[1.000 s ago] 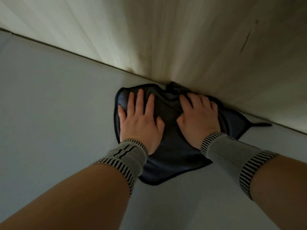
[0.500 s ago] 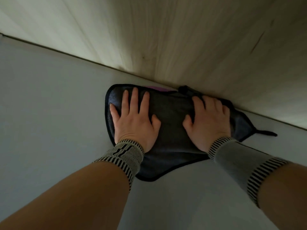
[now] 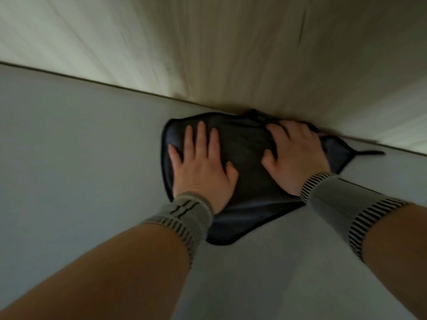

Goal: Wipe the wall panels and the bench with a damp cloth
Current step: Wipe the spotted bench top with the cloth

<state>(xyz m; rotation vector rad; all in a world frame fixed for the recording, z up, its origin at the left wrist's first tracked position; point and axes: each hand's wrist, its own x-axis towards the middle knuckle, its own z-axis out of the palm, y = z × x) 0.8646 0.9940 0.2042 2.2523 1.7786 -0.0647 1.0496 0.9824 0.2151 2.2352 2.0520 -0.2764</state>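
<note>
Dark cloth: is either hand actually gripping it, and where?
Neither grips it. The left hand and right hand press flat on top of the dark cloth, on the grey bench.

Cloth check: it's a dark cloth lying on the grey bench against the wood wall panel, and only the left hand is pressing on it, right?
Not quite. The head view shows both hands pressing flat on the dark cloth: the left hand and the right hand. The rest holds: it lies on the grey bench against the wood wall panel.

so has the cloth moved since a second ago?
Cannot tell: the cloth lies against the wall seam under both hands throughout, but the camera shifted and the seam offers no landmark.
</note>
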